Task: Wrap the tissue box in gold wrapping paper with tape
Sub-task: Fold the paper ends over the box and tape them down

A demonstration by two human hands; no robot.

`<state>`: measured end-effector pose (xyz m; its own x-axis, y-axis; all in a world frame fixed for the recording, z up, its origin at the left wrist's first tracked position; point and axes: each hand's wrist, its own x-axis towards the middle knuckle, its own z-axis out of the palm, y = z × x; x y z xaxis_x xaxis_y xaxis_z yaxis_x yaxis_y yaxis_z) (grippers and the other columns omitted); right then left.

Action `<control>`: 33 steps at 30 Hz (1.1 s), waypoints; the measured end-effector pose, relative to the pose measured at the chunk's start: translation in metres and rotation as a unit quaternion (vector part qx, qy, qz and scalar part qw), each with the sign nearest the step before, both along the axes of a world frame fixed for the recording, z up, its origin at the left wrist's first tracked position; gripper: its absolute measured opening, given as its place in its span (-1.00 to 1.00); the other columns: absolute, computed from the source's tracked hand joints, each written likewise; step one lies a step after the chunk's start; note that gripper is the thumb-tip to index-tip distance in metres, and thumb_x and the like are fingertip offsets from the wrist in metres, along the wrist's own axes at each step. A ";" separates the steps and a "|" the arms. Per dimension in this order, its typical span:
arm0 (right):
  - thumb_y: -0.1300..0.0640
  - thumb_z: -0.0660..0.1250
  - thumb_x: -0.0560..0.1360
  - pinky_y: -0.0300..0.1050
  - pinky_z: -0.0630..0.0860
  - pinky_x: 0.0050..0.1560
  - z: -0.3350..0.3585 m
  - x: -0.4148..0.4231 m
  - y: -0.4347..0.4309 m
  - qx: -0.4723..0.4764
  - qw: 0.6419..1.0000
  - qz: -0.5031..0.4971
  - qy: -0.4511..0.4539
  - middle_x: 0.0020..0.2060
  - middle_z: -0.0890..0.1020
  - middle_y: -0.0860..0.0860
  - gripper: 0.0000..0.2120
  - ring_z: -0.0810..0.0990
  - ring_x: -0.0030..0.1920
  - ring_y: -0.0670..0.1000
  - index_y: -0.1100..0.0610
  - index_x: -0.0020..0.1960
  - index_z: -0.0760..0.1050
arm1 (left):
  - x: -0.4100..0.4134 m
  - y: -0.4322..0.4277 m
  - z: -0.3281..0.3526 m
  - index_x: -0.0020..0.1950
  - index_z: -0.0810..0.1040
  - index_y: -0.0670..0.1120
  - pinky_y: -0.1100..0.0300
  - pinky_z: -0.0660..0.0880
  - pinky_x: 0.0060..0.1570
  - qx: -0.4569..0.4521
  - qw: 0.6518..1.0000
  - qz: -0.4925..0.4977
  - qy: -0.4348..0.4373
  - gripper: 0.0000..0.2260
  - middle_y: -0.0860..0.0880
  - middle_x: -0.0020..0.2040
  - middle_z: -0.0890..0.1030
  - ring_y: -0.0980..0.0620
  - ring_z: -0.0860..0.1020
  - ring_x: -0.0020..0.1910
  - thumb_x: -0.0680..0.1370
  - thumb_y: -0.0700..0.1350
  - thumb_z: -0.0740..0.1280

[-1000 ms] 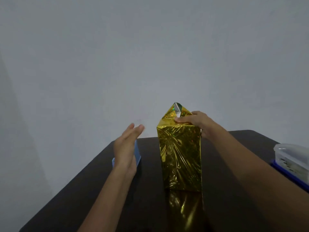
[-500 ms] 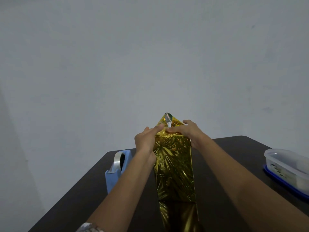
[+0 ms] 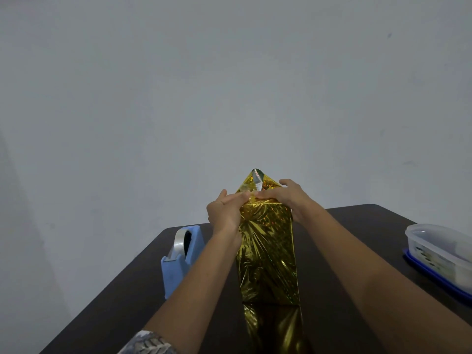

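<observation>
**Sides covered, top end not yet closed**

The tall, upright tissue box (image 3: 268, 251) stands at the centre of the frame on the dark, glossy surface (image 3: 357, 226). Its visible sides are already covered in crinkled gold holographic wrapping paper (image 3: 265, 277).

I judge the top end to be the step in hand. A triangular gold flap with a silver underside (image 3: 257, 180) stands up above the box, not yet folded flat. My right hand (image 3: 288, 198) sits on the top of the tissue box, fingers curved over it and holding the fold down. My left hand (image 3: 224, 213) meets it from the left, fingers fairly straight and pressing at the same edge. There may be a bit of clear tape under them, but I cannot tell.

The blue block tape dispenser (image 3: 178, 261) with its clear roll waits at lower left, just beside my left forearm. A clear plastic tub on a blue lid (image 3: 439, 254) sits at the right edge.

As I see it, what is left is to fold the flap down and tape it. The bottom end is hidden from me.
</observation>
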<state>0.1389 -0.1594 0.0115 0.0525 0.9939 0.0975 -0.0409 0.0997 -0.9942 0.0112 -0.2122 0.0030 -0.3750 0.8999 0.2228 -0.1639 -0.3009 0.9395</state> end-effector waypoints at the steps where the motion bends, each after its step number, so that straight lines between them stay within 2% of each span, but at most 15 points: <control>1: 0.11 0.62 0.19 0.19 0.47 0.22 0.000 -0.001 0.000 -0.001 1.000 -0.001 -0.001 0.37 0.36 0.18 0.02 0.43 0.30 0.22 0.13 0.49 0.13 | 0.000 0.001 -0.001 -0.42 0.62 0.05 -0.14 0.44 0.24 -0.001 1.000 0.010 0.013 -0.78 0.01 0.43 0.38 -0.14 0.48 0.28 0.38 -0.19 0.51; 4: 0.12 0.63 0.18 0.20 0.48 0.21 0.000 -0.001 -0.001 -0.005 1.000 -0.002 -0.001 0.37 0.36 0.18 0.02 0.44 0.29 0.22 0.11 0.49 0.13 | -0.002 0.005 -0.003 -0.46 0.64 0.20 -0.22 0.33 0.30 -0.003 0.998 0.023 0.063 -0.74 0.03 0.44 0.36 -0.14 0.47 0.28 0.35 -0.12 0.52; 10: 0.14 0.62 0.19 0.20 0.48 0.21 0.002 -0.001 -0.002 -0.008 1.000 -0.003 -0.003 0.37 0.36 0.18 -0.01 0.43 0.30 0.22 0.11 0.48 0.15 | -0.004 0.013 -0.007 -0.36 0.66 0.23 -0.25 0.33 0.26 -0.015 0.996 0.015 0.081 -0.93 -0.03 0.42 0.39 -0.15 0.47 0.28 0.20 0.07 0.49; 12: 0.15 0.62 0.20 0.20 0.48 0.21 0.002 -0.001 -0.003 -0.008 1.000 -0.003 -0.004 0.37 0.36 0.18 -0.01 0.43 0.30 0.22 0.11 0.48 0.14 | -0.005 0.018 -0.009 -0.29 0.66 0.26 -0.25 0.35 0.25 -0.017 0.998 -0.002 0.052 -0.79 -0.03 0.42 0.38 -0.15 0.47 0.28 0.10 0.14 0.48; 14: 0.14 0.62 0.18 0.21 0.47 0.22 0.002 -0.001 -0.003 -0.006 1.000 -0.002 -0.007 0.37 0.36 0.18 0.01 0.42 0.30 0.22 0.11 0.48 0.14 | -0.009 0.026 -0.010 -0.01 0.57 0.35 -0.23 0.41 0.21 -0.021 0.999 -0.002 0.048 -0.44 -0.04 0.41 0.39 -0.17 0.48 0.26 0.00 0.20 0.52; 16: 0.13 0.63 0.18 0.22 0.47 0.22 0.002 -0.002 -0.004 -0.007 1.000 -0.003 -0.012 0.38 0.35 0.18 0.01 0.42 0.31 0.23 0.11 0.48 0.14 | -0.011 0.012 -0.001 0.35 0.24 0.31 -0.17 0.49 0.14 -0.044 0.997 -0.009 0.069 -0.05 -0.06 0.41 0.34 -0.18 0.46 0.26 0.03 0.12 0.58; 17: 0.13 0.62 0.19 0.21 0.47 0.21 0.003 -0.002 -0.005 -0.008 1.000 -0.004 -0.014 0.38 0.35 0.18 0.01 0.42 0.31 0.23 0.10 0.48 0.13 | -0.014 0.009 0.002 0.44 0.09 0.23 -0.10 0.54 0.07 -0.058 0.996 -0.017 0.069 0.01 -0.09 0.41 0.32 -0.16 0.47 0.24 0.13 0.03 0.60; 18: 0.13 0.62 0.20 0.21 0.47 0.21 0.003 -0.002 -0.006 -0.008 1.000 -0.005 -0.017 0.38 0.35 0.18 0.01 0.42 0.31 0.23 0.10 0.49 0.13 | -0.015 0.007 0.005 0.48 0.02 0.13 0.01 0.59 -0.07 -0.069 0.995 -0.033 0.060 -0.01 -0.14 0.38 0.33 -0.13 0.51 0.19 0.25 -0.08 0.59; 20: 0.13 0.62 0.20 0.21 0.48 0.20 0.004 -0.001 -0.007 -0.008 1.000 -0.006 -0.018 0.38 0.35 0.18 0.01 0.43 0.30 0.23 0.09 0.49 0.12 | -0.017 0.002 0.017 0.49 0.09 -0.10 0.18 0.54 -0.47 -0.115 0.990 -0.080 0.026 -0.17 -0.22 0.23 0.46 -0.07 0.59 -0.10 0.37 -0.24 0.51; 22: 0.12 0.62 0.20 0.21 0.49 0.19 0.006 -0.001 -0.010 -0.009 1.000 -0.003 -0.021 0.39 0.34 0.18 0.02 0.43 0.29 0.22 0.08 0.49 0.12 | -0.017 -0.001 0.026 0.39 0.28 -0.22 0.20 0.48 -0.61 -0.159 0.983 -0.089 0.019 -0.33 -0.21 -0.02 0.55 -0.03 0.60 -0.41 0.36 -0.27 0.49; 24: 0.12 0.61 0.21 0.21 0.49 0.19 0.006 -0.001 -0.012 -0.010 0.999 -0.001 -0.031 0.40 0.33 0.17 0.01 0.42 0.30 0.22 0.08 0.50 0.11 | -0.019 0.002 0.028 0.32 0.36 -0.24 0.17 0.47 -0.63 -0.176 0.980 -0.081 0.037 -0.41 -0.18 -0.19 0.54 0.01 0.55 -0.61 0.35 -0.26 0.50; 28: 0.13 0.58 0.27 0.17 0.46 0.23 0.007 0.000 -0.016 -0.005 0.999 0.007 -0.052 0.41 0.31 0.17 -0.04 0.39 0.34 0.22 0.08 0.50 0.10 | -0.018 0.007 0.033 0.27 0.42 -0.26 0.22 0.45 -0.64 -0.182 0.977 -0.069 0.089 -0.48 -0.20 -0.15 0.60 -0.01 0.57 -0.55 0.36 -0.23 0.49; 30: 0.14 0.57 0.28 0.15 0.48 0.21 0.008 0.001 -0.017 -0.008 0.999 0.010 -0.050 0.42 0.31 0.17 -0.04 0.39 0.34 0.21 0.09 0.51 0.09 | -0.017 0.008 0.036 0.21 0.48 -0.25 0.28 0.39 -0.69 -0.192 0.972 -0.063 0.117 -0.57 -0.13 -0.24 0.58 0.00 0.56 -0.54 0.41 -0.16 0.48; 31: 0.15 0.57 0.28 0.14 0.49 0.19 0.008 0.002 -0.018 -0.011 0.999 0.015 -0.038 0.42 0.31 0.17 -0.04 0.40 0.32 0.21 0.10 0.51 0.08 | -0.017 0.007 0.037 0.17 0.50 -0.22 0.28 0.39 -0.68 -0.200 0.970 -0.064 0.126 -0.61 -0.11 -0.26 0.56 0.00 0.55 -0.47 0.43 -0.09 0.48; 33: 0.18 0.58 0.26 0.15 0.49 0.19 0.008 0.003 -0.016 -0.012 1.000 0.018 -0.016 0.41 0.31 0.18 -0.01 0.43 0.31 0.21 0.11 0.51 0.07 | -0.019 0.007 0.036 0.05 0.51 -0.16 0.17 0.44 -0.55 -0.216 0.965 -0.083 0.126 -0.62 -0.08 -0.20 0.55 0.01 0.52 -0.31 0.42 0.07 0.47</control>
<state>0.1418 -0.1753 0.0191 0.0131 0.9971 0.0747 -0.0120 0.0749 -0.9971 -0.0080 -0.2051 0.0390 -0.1999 0.9723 -0.1210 0.0733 0.1380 0.9877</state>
